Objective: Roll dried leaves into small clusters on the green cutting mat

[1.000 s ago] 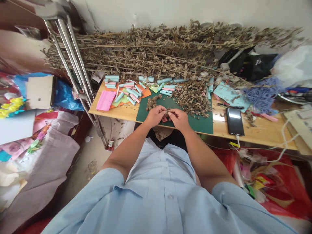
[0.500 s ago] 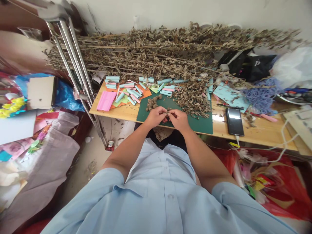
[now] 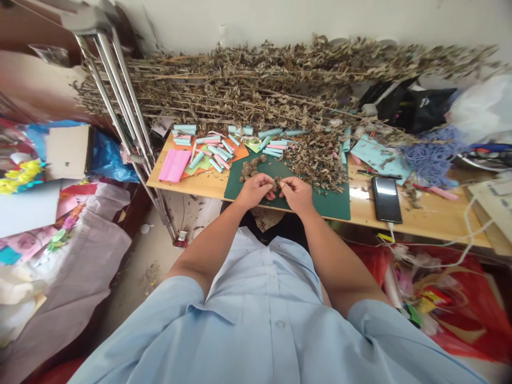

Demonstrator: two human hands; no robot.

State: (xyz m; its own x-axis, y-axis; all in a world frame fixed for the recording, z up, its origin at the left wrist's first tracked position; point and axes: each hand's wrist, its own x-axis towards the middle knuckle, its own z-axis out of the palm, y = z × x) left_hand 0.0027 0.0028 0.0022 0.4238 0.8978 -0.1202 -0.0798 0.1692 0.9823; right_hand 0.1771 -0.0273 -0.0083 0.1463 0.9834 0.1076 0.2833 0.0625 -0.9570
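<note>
My left hand (image 3: 256,191) and my right hand (image 3: 296,194) meet over the near edge of a green mat (image 3: 330,207). Between their fingertips is a small dried leaf clump (image 3: 276,183), pinched from both sides. Just beyond my left hand sits a small heap of crumpled brown balls (image 3: 250,167). A larger pile of loose dried leaves (image 3: 316,162) spreads over the mat beyond my right hand. Rolled blue and pink paper tubes (image 3: 220,152) lie to the left of the pile.
Long bundles of dried leafy stalks (image 3: 224,85) line the wall side. A black phone (image 3: 386,200) with a white cable rests on the wooden table (image 3: 362,213) at right, near purple string (image 3: 432,152). Metal crutches (image 3: 124,101) lean at the left. Pink paper (image 3: 175,165) lies at the table's left end.
My right hand has shifted slightly to the right, and the fingertips of both hands are a little farther apart. More of the leaf clump shows between them.
</note>
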